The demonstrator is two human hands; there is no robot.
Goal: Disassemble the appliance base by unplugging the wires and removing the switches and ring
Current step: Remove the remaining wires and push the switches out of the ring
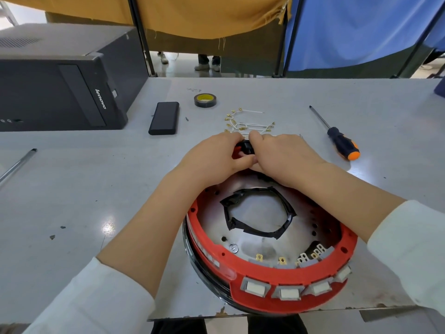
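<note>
The round appliance base lies upside down at the table's near edge, with a red ring (212, 249) around a metal plate (260, 220) that carries a loop of black tape. Several white rocker switches (287, 293) sit in the ring's near side. At the far side of the base, my left hand (216, 155) and my right hand (279, 156) meet around a small black part (246, 148) with a bit of red beside it. Both hands curl their fingers on it. Loose white wires with brass terminals (243, 122) lie on the table just beyond my hands.
An orange and black screwdriver (342, 143) lies to the right. A roll of black tape (205, 100) and a black rectangular box (165, 118) sit behind the wires. A dark computer case (60, 92) fills the back left. A metal rod (16, 165) lies at the left edge.
</note>
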